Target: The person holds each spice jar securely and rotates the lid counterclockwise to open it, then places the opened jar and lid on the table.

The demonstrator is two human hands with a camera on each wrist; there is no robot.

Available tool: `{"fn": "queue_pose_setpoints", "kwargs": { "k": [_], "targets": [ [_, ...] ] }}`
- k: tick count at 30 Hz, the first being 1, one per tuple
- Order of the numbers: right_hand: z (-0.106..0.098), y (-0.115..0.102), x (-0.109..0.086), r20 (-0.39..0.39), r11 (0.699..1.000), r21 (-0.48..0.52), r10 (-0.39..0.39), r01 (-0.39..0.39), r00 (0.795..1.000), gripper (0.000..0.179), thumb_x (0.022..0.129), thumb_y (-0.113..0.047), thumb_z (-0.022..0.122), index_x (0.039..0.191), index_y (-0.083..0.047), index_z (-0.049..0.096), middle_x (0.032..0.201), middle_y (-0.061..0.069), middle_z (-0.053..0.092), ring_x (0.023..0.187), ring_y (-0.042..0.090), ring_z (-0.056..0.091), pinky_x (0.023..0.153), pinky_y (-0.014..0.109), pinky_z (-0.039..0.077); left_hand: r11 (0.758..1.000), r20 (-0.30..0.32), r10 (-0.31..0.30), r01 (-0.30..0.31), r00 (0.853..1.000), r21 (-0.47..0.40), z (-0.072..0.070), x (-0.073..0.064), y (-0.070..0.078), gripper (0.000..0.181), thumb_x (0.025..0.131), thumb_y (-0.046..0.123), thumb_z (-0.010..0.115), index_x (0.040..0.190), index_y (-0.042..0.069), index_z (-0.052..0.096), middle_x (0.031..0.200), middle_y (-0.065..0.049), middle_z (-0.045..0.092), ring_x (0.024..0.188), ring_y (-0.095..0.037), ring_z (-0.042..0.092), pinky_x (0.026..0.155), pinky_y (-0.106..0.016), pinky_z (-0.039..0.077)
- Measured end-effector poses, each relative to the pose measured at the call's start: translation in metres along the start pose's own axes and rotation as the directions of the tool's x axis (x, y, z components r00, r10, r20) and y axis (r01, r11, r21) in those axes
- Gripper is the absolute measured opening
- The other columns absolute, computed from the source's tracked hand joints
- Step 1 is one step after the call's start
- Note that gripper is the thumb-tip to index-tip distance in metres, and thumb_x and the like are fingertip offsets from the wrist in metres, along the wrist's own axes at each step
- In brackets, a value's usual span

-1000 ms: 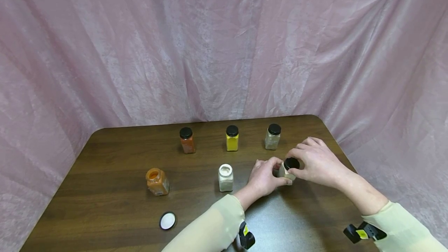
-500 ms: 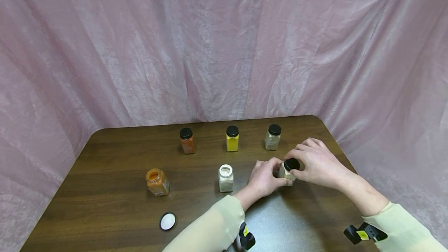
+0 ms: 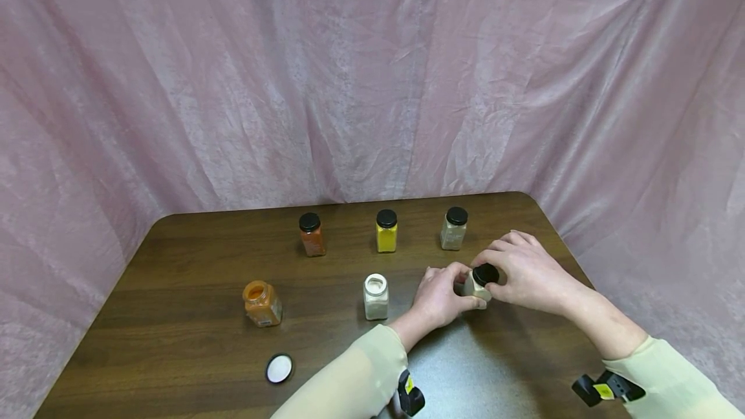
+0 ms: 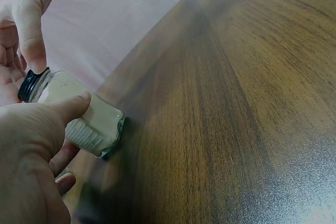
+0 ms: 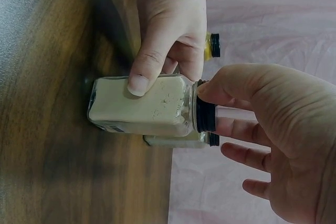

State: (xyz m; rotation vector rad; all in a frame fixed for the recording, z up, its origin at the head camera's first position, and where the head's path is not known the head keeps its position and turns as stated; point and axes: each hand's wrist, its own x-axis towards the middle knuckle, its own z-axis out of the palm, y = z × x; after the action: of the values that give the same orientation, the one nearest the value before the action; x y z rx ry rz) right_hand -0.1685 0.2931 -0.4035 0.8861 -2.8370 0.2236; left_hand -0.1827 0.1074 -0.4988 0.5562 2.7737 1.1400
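Observation:
A square glass jar (image 5: 152, 106) of pale cream powder stands at the right of the table. My left hand (image 3: 439, 295) grips its body, the thumb across one side, as the left wrist view shows. With thumb and forefinger, my right hand (image 3: 526, 273) pinches the black lid (image 5: 206, 109) on top of the jar. The other right fingers are spread loosely past the lid in the right wrist view. Left of my left hand stands a lidless jar (image 3: 376, 299) of whitish powder.
A lidless jar of orange powder (image 3: 263, 306) stands on the left, with an upturned lid (image 3: 279, 368) in front of it. Along the back stand black-lidded jars: red-orange (image 3: 312, 238), yellow (image 3: 387, 235) and pale green (image 3: 453, 231). A pink curtain (image 3: 372, 83) hangs behind the table.
My right thumb and forefinger have shifted slightly around the black lid. My left hand and the jar have stayed in place.

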Motion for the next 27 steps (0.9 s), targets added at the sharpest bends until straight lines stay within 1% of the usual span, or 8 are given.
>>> {"fn": "queue_pose_setpoints", "kwargs": {
  "k": [9,17,21,27],
  "targets": [
    [-0.0005,-0.0005,-0.0004,0.023,0.998,0.055,0.010,-0.011,1.000,0.040,0.070,-0.014,0.082,0.107,-0.027,0.075,0.105,-0.010,0.069,0.107,0.022,0.055,0.101,0.055,0.034,1.000,0.004,-0.006,0.006,1.000,-0.009,0.0003,0.0001,0.0000,0.048,0.075,0.048,0.090,0.114,0.030,0.067,0.107,0.016,0.071,0.108,-0.013,0.052,0.088,-0.029,0.043],
    [-0.0007,-0.0007,-0.0006,0.021,0.997,0.071,0.004,-0.005,1.000,0.042,0.069,-0.011,0.081,0.107,-0.027,0.075,0.106,-0.012,0.067,0.109,0.023,0.055,0.101,0.056,0.035,1.000,-0.001,0.002,-0.002,1.000,-0.013,-0.0005,-0.0002,0.0000,0.048,0.075,0.049,0.090,0.112,0.029,0.066,0.106,0.016,0.070,0.109,-0.014,0.052,0.090,-0.029,0.042],
    [-0.0010,-0.0008,-0.0008,0.036,0.997,0.073,0.012,-0.015,0.999,0.042,0.070,-0.011,0.081,0.108,-0.028,0.075,0.107,-0.013,0.067,0.111,0.024,0.055,0.102,0.056,0.034,1.000,-0.002,0.001,-0.001,1.000,-0.011,-0.0006,-0.0002,-0.0001,0.048,0.075,0.050,0.090,0.111,0.029,0.066,0.105,0.017,0.070,0.109,-0.014,0.052,0.090,-0.029,0.042],
    [-0.0047,-0.0018,-0.0008,0.054,0.996,0.079,0.034,-0.038,0.998,0.045,0.073,-0.014,0.083,0.115,-0.028,0.074,0.113,-0.010,0.067,0.118,0.028,0.053,0.102,0.059,0.034,1.000,0.005,-0.001,0.001,1.000,-0.011,-0.0002,0.0002,-0.0003,0.049,0.076,0.049,0.090,0.114,0.030,0.066,0.107,0.016,0.070,0.109,-0.014,0.052,0.090,-0.030,0.042]
  ]
}}
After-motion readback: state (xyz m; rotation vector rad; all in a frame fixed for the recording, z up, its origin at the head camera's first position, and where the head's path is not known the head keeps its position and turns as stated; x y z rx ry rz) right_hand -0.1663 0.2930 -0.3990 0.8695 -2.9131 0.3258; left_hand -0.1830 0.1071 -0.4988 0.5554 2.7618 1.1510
